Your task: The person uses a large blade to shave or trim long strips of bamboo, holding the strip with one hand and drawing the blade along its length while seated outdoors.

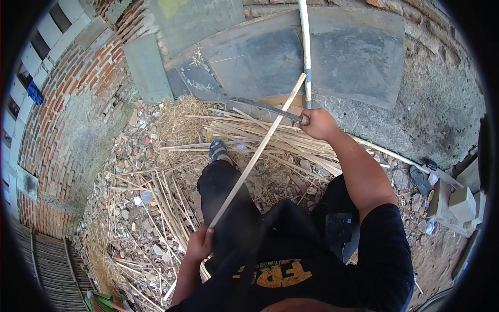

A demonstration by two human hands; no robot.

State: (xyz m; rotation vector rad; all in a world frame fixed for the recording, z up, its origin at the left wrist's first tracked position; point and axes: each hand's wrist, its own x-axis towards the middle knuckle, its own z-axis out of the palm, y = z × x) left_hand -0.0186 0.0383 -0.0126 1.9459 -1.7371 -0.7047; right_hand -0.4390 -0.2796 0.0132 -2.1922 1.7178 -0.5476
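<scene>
My left hand [199, 243] is closed round the lower end of a long pale wooden strip [259, 150], probably bamboo. The strip slants up and to the right across my left thigh, its far end near a white pipe. In my right hand [318, 124] is the handle of a machete [265, 106], its dark blade pointing left. Blade and strip cross just left of my right hand; whether they touch I cannot tell. Beyond and below them lies a pile of similar strips [301, 143].
More strips [169, 208] lie on the rubble at left, with dry shavings [179, 122] farther off. A white pipe [305, 41] stands before grey panels [353, 62] against the wall. Brick wall [62, 114] bounds the left. Pale blocks [461, 205] and a shoe [420, 179] are at right.
</scene>
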